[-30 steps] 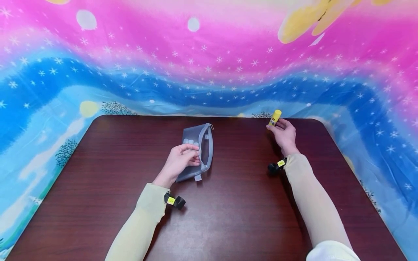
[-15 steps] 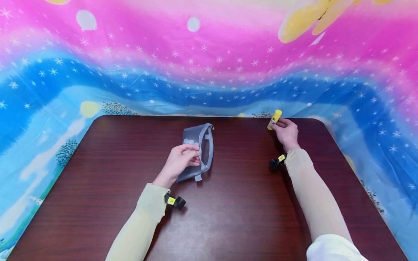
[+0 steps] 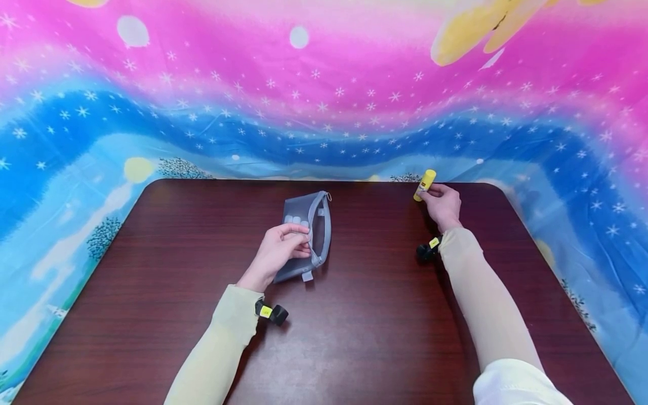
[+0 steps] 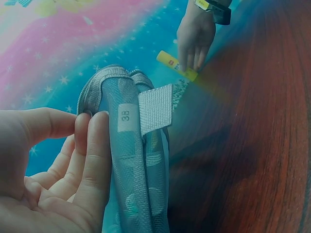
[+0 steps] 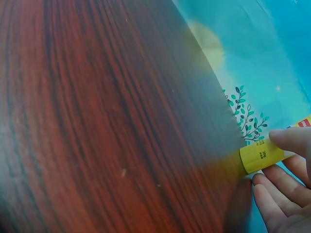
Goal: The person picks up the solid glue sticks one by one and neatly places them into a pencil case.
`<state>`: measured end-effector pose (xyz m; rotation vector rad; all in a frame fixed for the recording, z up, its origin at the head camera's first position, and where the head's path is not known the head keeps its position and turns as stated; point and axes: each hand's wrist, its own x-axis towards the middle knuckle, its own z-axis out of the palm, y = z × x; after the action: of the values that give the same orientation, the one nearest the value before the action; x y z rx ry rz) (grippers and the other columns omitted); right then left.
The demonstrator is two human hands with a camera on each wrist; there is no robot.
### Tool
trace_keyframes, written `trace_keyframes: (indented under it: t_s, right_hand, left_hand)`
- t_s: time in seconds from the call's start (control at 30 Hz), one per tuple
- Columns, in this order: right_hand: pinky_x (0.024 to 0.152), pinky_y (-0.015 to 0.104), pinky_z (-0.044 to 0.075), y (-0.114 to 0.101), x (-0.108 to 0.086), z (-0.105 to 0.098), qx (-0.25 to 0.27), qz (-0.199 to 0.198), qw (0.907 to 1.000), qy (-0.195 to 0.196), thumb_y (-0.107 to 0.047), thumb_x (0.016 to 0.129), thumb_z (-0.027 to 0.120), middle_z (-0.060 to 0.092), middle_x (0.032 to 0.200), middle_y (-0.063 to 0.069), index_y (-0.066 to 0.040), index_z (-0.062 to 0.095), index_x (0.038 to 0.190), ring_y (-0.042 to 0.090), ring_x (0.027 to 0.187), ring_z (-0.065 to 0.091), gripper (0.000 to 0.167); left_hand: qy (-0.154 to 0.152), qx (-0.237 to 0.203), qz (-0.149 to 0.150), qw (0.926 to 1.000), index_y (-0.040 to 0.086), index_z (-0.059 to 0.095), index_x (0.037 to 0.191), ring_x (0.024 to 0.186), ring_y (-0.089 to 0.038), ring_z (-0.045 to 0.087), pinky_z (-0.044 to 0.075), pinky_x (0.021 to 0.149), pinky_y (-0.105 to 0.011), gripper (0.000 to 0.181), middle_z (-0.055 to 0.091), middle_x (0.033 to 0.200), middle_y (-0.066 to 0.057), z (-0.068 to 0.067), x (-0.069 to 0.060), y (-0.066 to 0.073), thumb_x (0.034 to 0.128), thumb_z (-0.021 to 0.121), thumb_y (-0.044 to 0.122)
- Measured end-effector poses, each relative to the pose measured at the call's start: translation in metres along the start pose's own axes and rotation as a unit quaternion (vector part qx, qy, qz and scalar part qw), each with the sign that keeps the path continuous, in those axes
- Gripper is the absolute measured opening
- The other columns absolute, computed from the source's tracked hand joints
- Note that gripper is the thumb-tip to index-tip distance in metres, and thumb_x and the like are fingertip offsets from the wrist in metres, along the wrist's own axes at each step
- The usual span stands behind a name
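Note:
My left hand [image 3: 273, 250] pinches the rim of a grey mesh zipper pouch [image 3: 298, 203] between thumb and fingers. The pouch's zipped mouth gapes toward the right, and a few pale cylindrical things [image 3: 289, 219] show through the mesh. In the left wrist view, a woven tab [image 4: 156, 109] sticks out at the end of the pouch [image 4: 124, 160]. Farther right, near the table's back edge, my right hand [image 3: 445, 207] holds a yellow glue stick [image 3: 428, 179] between thumb and fingers, tilted a little. Whether its lower end touches the table I cannot tell.
Both hands are over a dark red-brown wooden table [image 3: 354, 337] with rounded back corners. A pink and blue patterned cloth [image 3: 324, 129] hangs close behind it and along its sides. Each wrist wears a small black camera, such as the left one [image 3: 278, 315].
My right hand has shifted slightly rightward on the glue stick, and the stick's lower end now shows below the thumb. The left hand and pouch have stayed in place.

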<state>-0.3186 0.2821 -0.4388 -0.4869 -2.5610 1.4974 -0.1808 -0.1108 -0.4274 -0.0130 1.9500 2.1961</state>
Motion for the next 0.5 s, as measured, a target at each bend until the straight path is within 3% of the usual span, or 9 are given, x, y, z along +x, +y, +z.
trace_keyframes:
  t_s: [0.5]
  right_hand:
    - [0.096,0.034,0.052,0.0044,-0.0031,0.0047,-0.007,-0.024,0.9993,0.028,-0.026,0.096,0.073,0.067,0.129,0.015,-0.005,0.065,0.135,0.025,0.117,0.062,0.045]
  left_hand:
    - [-0.002,-0.002,-0.003,1.0000,-0.009,0.065,0.119,0.074,-0.020,0.068,0.063,0.075,-0.034,0.026,0.070,0.087,-0.016,-0.0004,-0.0012,0.0020,0.0969,0.065,0.004]
